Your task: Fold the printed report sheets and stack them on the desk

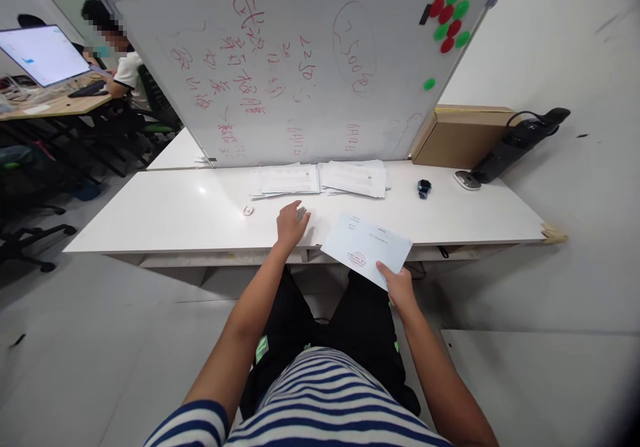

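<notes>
My right hand (399,287) grips a white printed sheet (367,247) with a red stamp by its near corner, holding it over the front edge of the white table (175,217). My left hand (292,223) rests on the table with fingers curled around a small grey object (301,213) that I cannot make out. Two stacks of printed papers (290,180) (355,177) lie behind the hands, in front of a whiteboard.
A whiteboard (300,67) with red writing and round magnets leans at the table's back. A cardboard box (463,137), a black device (520,140), a small dark object (424,187) and a small white item (247,211) sit around. A person sits at a desk with a monitor (43,53), far left.
</notes>
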